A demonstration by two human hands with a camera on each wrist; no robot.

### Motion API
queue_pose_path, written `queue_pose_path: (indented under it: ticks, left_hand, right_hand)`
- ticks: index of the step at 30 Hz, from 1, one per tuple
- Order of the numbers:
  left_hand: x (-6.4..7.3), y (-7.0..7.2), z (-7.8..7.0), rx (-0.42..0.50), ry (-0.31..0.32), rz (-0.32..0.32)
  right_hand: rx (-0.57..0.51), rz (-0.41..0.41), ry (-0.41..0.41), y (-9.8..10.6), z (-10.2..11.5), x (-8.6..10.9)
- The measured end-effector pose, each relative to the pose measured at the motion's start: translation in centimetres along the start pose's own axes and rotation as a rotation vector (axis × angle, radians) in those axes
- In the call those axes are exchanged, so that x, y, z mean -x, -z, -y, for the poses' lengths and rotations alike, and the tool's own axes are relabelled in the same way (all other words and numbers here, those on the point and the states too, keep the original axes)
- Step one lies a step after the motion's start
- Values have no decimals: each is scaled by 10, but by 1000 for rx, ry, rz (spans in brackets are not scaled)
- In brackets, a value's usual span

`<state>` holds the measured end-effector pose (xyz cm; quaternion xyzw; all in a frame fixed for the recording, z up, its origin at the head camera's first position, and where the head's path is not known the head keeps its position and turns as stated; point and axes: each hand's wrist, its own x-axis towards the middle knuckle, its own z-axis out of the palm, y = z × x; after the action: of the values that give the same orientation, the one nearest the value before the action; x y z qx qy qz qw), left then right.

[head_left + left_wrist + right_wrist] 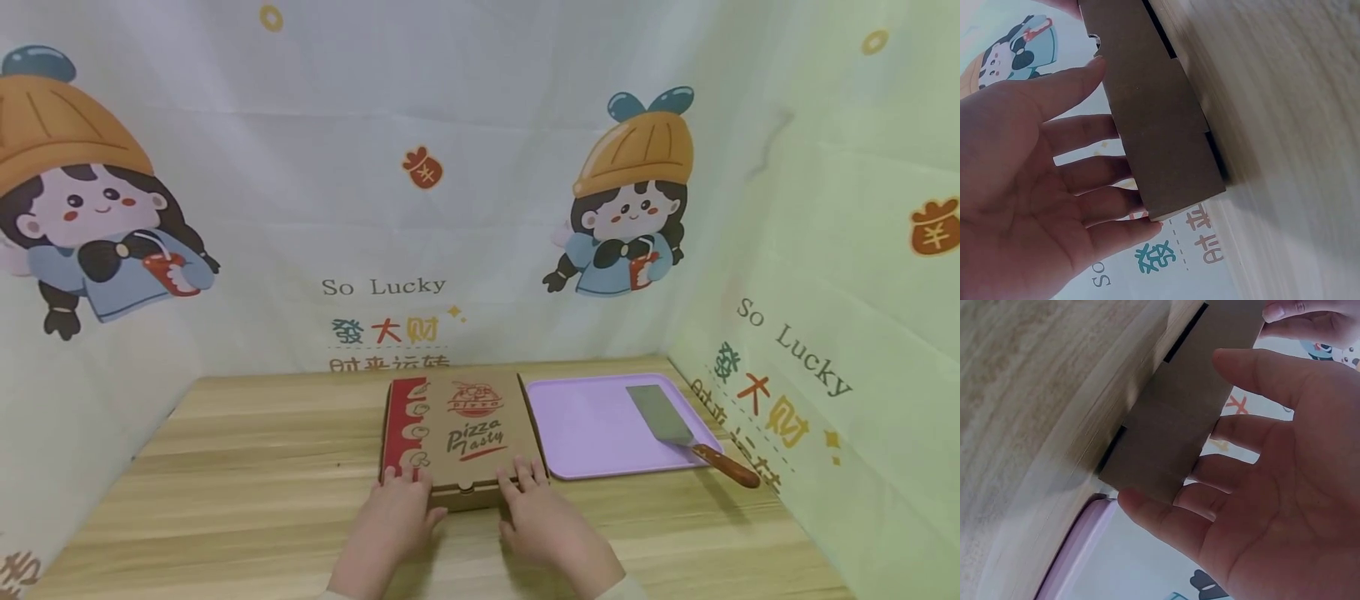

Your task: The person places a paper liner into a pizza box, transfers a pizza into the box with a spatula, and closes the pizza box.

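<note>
A closed cardboard pizza box (480, 425) with a red printed strip lies flat on the wooden table. My left hand (401, 512) rests its fingertips on the lid's front edge, near the left corner. On the same edge, near the right corner, lie the fingers of my right hand (543, 512). Both wrist views show the box's plain brown front side (1154, 119), with dark slots along its bottom. The fingers are spread and fairly straight, reaching over the top edge, and both thumbs are near the front. Neither hand grips the box.
A purple tray (581, 433) stands right beside the box. Across it lies a metal spatula (663, 417), its wooden handle (727, 467) sticking out over the tray's right front corner. Printed cloth (495, 250) hangs behind the wooden table (270, 467) and at its sides.
</note>
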<state>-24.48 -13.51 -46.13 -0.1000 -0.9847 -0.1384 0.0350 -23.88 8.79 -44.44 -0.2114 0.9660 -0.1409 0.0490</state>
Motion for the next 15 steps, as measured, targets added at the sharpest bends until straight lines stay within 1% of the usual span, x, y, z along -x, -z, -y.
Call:
queue_pose_path:
  ticks: [3, 4, 8, 9, 10, 12, 13, 15]
  left_hand:
    - [3, 11, -6, 18, 18, 29]
    - [3, 13, -7, 18, 24, 34]
    - [4, 18, -11, 10, 25, 37]
    - [4, 17, -11, 9, 23, 36]
    - [2, 13, -8, 1, 11, 15]
    - [1, 10, -6, 3, 6, 14]
    - [-1, 5, -3, -8, 1, 4]
    - [-3, -1, 1, -11, 8, 12]
  right_hand:
    - [8, -13, 5, -5, -3, -2]
    - [10, -26, 15, -10, -7, -5]
    - [9, -48, 22, -18, -12, -9]
    - [7, -50, 21, -18, -13, -9]
    - [9, -52, 20, -17, -12, -8]
    - [10, -41, 6, -10, -6, -4]
    - [10, -40, 6, -8, -5, -3]
    - [2, -37, 5, -5, -3, -1]
